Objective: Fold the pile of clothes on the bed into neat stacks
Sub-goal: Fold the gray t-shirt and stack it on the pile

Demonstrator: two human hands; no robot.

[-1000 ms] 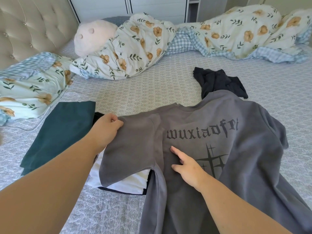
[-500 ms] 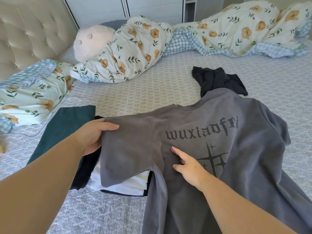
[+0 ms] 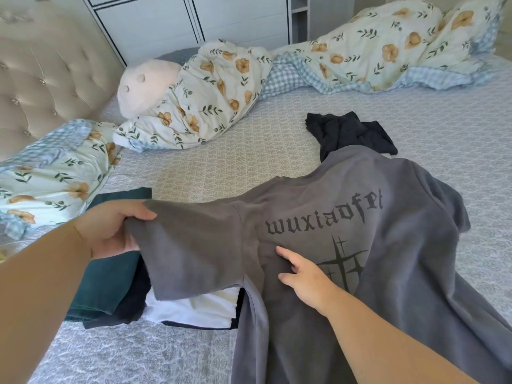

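A: What is closest to us?

B: Two bare arms reach out over the bed. The right hand lies flat on the back of a gray shirt. Its fingers are straight and spread a little. It presses down and holds nothing.

A: And the other hand?

B: The left hand grips the end of the shirt's sleeve. The thumb is on top and the fingers curl under the cloth.

A: What does the shirt look like?

B: It is spread out with its back up. It has dark letters and a dark cross shape on it.

A: What is under the sleeve?

B: A folded white cloth lies on something dark. Just beside it, on the left, is a folded green cloth with another dark cloth at its edge.

A: What is past the shirt?

B: A black piece of clothing lies crumpled. The top of the gray shirt touches it.

A: And far away?

B: A flowery blanket is bunched up along the far side. A pale pink soft toy peeks out of it. A flowery pillow sits at the left, near the padded headboard.
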